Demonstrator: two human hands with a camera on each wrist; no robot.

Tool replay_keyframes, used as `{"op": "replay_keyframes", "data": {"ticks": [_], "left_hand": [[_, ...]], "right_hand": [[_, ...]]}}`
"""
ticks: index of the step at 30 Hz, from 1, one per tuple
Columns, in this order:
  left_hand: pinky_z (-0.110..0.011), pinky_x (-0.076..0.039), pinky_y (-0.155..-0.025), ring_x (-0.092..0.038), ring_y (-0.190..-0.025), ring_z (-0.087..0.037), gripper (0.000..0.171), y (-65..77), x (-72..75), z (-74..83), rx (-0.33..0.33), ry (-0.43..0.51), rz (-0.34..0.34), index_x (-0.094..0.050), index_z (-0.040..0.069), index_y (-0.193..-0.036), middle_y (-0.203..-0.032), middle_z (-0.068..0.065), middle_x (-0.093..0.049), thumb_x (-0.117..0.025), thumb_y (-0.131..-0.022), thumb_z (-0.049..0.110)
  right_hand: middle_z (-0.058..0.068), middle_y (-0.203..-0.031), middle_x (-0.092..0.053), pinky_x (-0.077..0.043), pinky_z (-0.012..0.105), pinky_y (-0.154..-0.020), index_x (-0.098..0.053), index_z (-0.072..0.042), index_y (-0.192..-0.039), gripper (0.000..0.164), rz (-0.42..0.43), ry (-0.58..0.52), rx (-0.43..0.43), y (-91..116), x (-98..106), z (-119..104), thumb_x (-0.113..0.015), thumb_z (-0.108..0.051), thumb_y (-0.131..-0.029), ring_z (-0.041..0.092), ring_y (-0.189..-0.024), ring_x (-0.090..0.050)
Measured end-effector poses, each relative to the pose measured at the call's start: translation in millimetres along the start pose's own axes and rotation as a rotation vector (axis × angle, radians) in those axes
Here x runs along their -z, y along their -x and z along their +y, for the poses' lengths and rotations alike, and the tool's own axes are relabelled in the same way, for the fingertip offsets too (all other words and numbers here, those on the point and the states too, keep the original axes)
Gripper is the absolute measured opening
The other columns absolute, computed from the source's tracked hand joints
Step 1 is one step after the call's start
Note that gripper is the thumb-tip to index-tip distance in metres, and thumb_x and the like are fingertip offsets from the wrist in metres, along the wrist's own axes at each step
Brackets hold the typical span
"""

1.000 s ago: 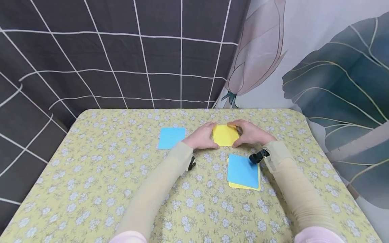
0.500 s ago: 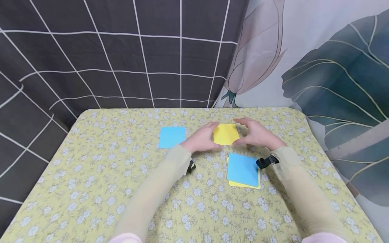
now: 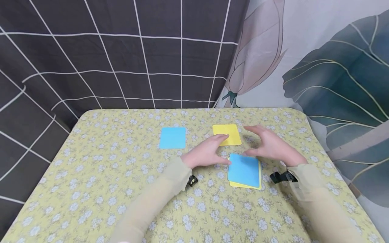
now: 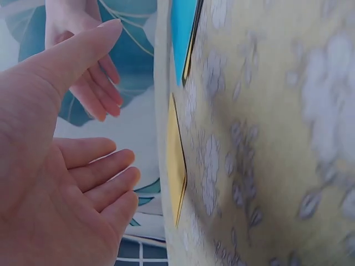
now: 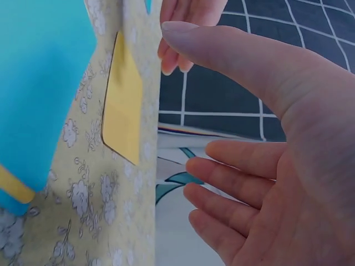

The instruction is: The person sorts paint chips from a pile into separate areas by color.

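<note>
My left hand (image 3: 206, 152) hovers with straight, spread fingers between the yellow square card (image 3: 233, 131) and the nearer stack; its fingertips overlap the yellow card in the head view. Opposite it, my right hand (image 3: 270, 143) is held over the cloth with thumb and fingers apart, holding nothing. Below the hands lies a blue square card (image 3: 244, 171) on top of a yellow card (image 3: 240, 185), which shows along its edges. In the left wrist view, the far yellow cards (image 4: 176, 166) look stacked, with a gap between them and my palm. The right wrist view shows the same yellow cards (image 5: 123, 105) beyond my fingers.
Another blue square card (image 3: 172, 137) lies flat at the left. A yellow floral cloth (image 3: 91, 182) covers the table. Behind stands a dark curtain with a white grid (image 3: 121, 50), and at the right a curtain with a leaf print (image 3: 340, 77).
Both hands have come away from the far yellow cards toward the nearer blue-topped stack, the right one also shifting right. The cards have stayed in place.
</note>
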State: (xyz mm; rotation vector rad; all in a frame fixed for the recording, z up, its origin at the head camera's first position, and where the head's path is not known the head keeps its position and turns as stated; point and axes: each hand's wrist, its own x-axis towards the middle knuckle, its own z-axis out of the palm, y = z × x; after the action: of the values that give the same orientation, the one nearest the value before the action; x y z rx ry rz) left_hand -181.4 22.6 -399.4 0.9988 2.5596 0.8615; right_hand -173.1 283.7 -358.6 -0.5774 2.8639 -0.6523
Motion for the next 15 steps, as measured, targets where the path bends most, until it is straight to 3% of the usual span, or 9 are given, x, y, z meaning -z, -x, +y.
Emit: {"op": "replay_keyframes", "data": {"ticks": [7,15], "left_hand": [[-0.031,-0.022,-0.121,-0.031,-0.148,-0.023,0.102,8.6,-7.1,7.9,-0.056,-0.036,-0.008,-0.031,0.004,-0.159,-0.162,-0.013,-0.034,-0.082,-0.084,0.050],[-0.029,-0.021,-0.120,-0.031,-0.148,-0.019,0.105,12.7,-17.4,17.8,-0.102,-0.065,-0.034,-0.031,0.002,-0.159,-0.162,-0.011,-0.034,-0.083,-0.082,0.051]], "right_hand": [[0.030,-0.149,-0.044,-0.037,0.070,-0.105,-0.045,0.003,-0.150,0.103,0.039,0.044,0.049,25.8,-1.1,-0.9,-0.091,-0.046,-0.072,0.050,-0.136,-0.040],[0.031,-0.146,-0.046,-0.043,0.069,-0.100,-0.046,0.004,-0.149,0.107,0.017,0.032,0.021,48.7,-8.2,-1.1,-0.093,-0.050,-0.068,0.052,-0.131,-0.044]]}}
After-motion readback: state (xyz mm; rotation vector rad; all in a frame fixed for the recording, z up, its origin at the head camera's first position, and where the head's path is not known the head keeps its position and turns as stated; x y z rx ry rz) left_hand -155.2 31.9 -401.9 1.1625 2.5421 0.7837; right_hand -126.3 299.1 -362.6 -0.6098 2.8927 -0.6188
